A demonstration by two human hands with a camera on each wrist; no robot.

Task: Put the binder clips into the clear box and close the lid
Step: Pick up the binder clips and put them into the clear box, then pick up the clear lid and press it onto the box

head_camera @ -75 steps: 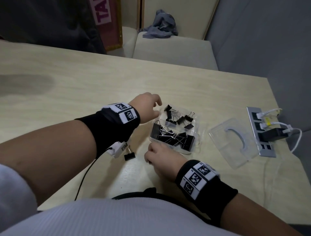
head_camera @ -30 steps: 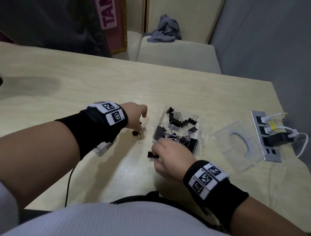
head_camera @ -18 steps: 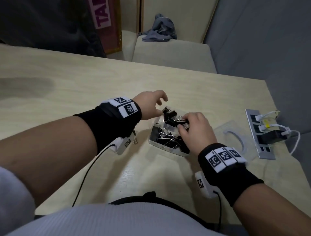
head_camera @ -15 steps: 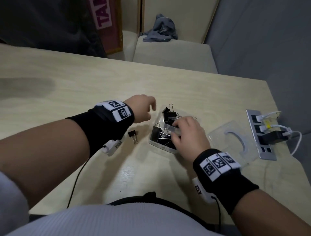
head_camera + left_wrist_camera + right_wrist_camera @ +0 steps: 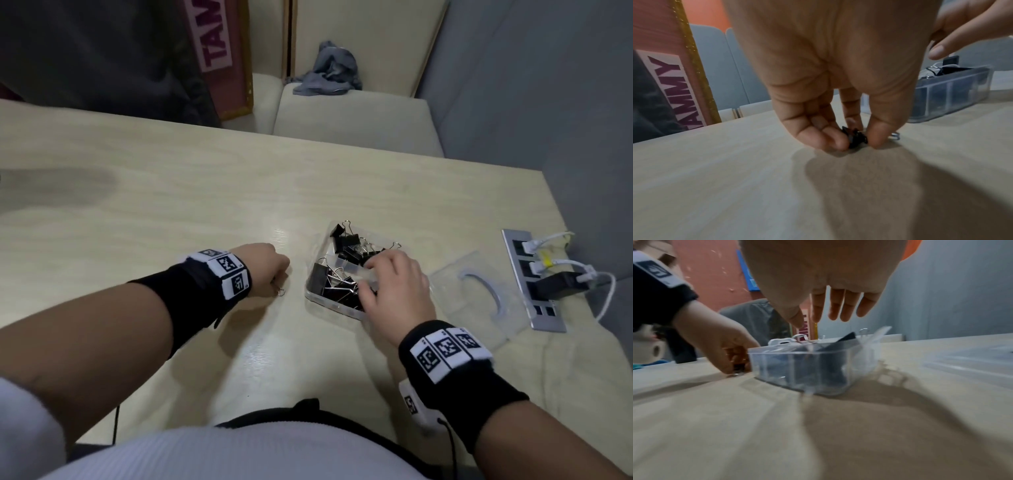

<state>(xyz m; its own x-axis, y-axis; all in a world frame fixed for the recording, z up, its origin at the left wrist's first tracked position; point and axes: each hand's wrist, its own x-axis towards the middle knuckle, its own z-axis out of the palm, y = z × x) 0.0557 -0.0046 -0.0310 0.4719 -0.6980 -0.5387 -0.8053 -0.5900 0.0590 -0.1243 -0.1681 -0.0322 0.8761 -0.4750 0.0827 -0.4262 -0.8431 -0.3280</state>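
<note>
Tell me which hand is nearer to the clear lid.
Right. The right hand hovers over the clear box, just beside the clear lid; the left hand pinches a binder clip beyond the box.

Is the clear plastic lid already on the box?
No, the clear plastic lid lies flat on the table beside the open clear box.

left hand (image 5: 830, 84): palm down, fingertips (image 5: 835, 142) pinched together low at the table | right hand (image 5: 394, 291): raised, fingers (image 5: 835, 305) loosely spread, holding nothing
</note>
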